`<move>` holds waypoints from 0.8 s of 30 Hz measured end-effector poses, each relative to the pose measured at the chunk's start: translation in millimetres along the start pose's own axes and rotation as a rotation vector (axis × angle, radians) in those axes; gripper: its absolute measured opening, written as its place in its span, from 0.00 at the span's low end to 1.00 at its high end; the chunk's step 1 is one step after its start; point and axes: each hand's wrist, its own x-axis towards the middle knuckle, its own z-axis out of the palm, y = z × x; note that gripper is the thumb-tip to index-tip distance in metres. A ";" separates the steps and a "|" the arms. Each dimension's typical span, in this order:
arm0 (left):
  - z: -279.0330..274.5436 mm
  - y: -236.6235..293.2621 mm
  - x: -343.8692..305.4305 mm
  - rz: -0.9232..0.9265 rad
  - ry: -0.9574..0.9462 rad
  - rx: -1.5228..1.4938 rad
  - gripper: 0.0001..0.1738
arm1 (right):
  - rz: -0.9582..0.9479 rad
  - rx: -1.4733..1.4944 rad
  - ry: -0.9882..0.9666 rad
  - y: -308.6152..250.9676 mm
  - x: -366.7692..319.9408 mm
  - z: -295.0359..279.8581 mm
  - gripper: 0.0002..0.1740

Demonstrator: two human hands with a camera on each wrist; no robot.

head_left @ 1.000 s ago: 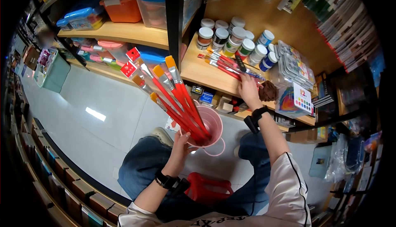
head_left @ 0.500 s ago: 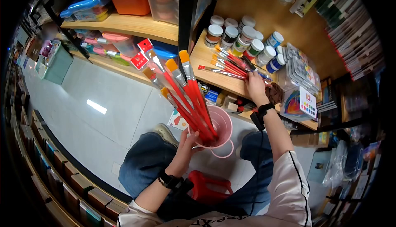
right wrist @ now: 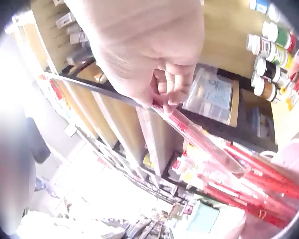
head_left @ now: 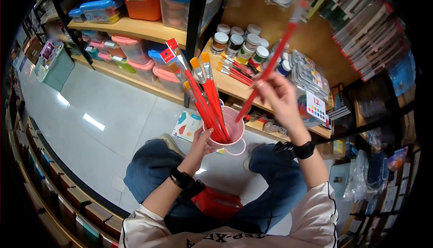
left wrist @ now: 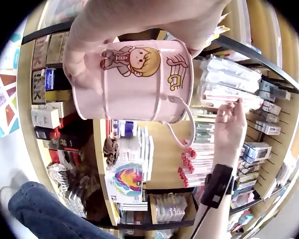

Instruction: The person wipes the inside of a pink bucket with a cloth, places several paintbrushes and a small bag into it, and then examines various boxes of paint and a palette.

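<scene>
My left hand (head_left: 199,145) grips a small pink bucket (left wrist: 134,99) by its side, the thumb near the rim. Cartoon figure and music notes decorate its wall, and a loop handle hangs from it. Several red-handled paintbrushes (head_left: 211,99) stand in the bucket, bristles up. Between thumb and fingers my right hand (head_left: 285,98) pinches another long red paintbrush (head_left: 274,62). It slants, its lower end at the bucket's mouth and its blurred upper end high to the right. More paintbrushes (head_left: 237,73) lie on the wooden shelf (head_left: 225,85) beyond the right hand.
Several paint jars (head_left: 246,49) with pale lids stand behind the brushes on the shelf. Stacked paint sets (head_left: 309,76) sit to their right. Plastic boxes (head_left: 140,4) fill the left shelves. A red stool (head_left: 216,203) is between the legs.
My right hand has left the brushes on the shelf and come up and back toward the bucket with a paintbrush. The left hand keeps its grip on the bucket.
</scene>
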 end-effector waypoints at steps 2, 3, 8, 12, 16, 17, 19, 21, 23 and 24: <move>3.9 -1.1 -1.0 0.014 -0.033 0.009 0.44 | -0.002 -0.151 -0.140 18.2 -12.3 12.0 0.11; 5.0 -1.2 -2.1 0.026 -0.054 0.012 0.43 | -0.002 -0.193 -0.179 24.3 -17.8 19.4 0.12; 9.0 -1.1 -6.0 0.031 -0.085 -0.049 0.34 | 0.101 -0.306 -0.321 55.5 -30.7 34.8 0.12; 11.7 3.9 -14.2 0.071 -0.051 -0.042 0.29 | 0.077 -0.515 -0.317 60.7 -33.9 37.7 0.12; 8.7 -1.9 -13.5 0.105 -0.015 0.038 0.30 | -0.062 -0.714 -0.353 73.6 -32.0 45.6 0.14; 8.6 -2.7 -13.3 0.088 -0.005 0.055 0.30 | -0.067 -0.689 -0.360 75.3 -31.1 48.2 0.15; 5.8 -2.9 -12.5 0.073 0.013 0.069 0.31 | -0.066 -0.747 -0.366 78.0 -29.3 52.9 0.15; 2.0 -3.7 -10.9 0.062 -0.033 0.047 0.43 | -0.062 -0.802 -0.371 78.6 -27.5 56.3 0.16; 0.7 -3.7 -8.9 0.053 -0.033 0.036 0.43 | -0.044 -0.880 -0.409 73.9 -25.5 55.8 0.17; 1.7 -2.2 -8.3 0.045 -0.037 0.026 0.43 | -0.042 -0.880 -0.408 73.7 -25.0 55.3 0.17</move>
